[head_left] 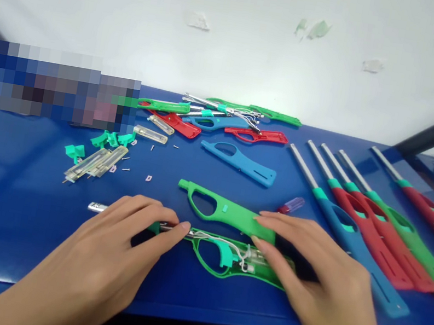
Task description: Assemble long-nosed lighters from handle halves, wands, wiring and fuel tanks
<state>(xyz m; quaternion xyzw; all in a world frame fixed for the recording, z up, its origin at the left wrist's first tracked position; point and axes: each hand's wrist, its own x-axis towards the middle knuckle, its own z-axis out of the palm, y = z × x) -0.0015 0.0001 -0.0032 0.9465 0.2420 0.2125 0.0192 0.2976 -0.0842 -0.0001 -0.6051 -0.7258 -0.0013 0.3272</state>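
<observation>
My left hand is closed on the metal tube of an opened green lighter, thumb and fingertips at the tube's inner end. The lighter's green lower shell lies open, showing a teal trigger, white wires and a clear fuel tank partly hidden by my right hand. With thumb and fingers at its right end, my right hand pinches a loose green shell half, which lies just behind the opened lighter. A small screwdriver with a clear purplish handle lies behind my right fingers.
Several assembled lighters lie slanted on the right. A blue shell half rests mid-table; red, green and blue shells and metal tubes pile behind it. Clear fuel tanks, teal triggers and tiny screws lie left. Another person's area is blurred.
</observation>
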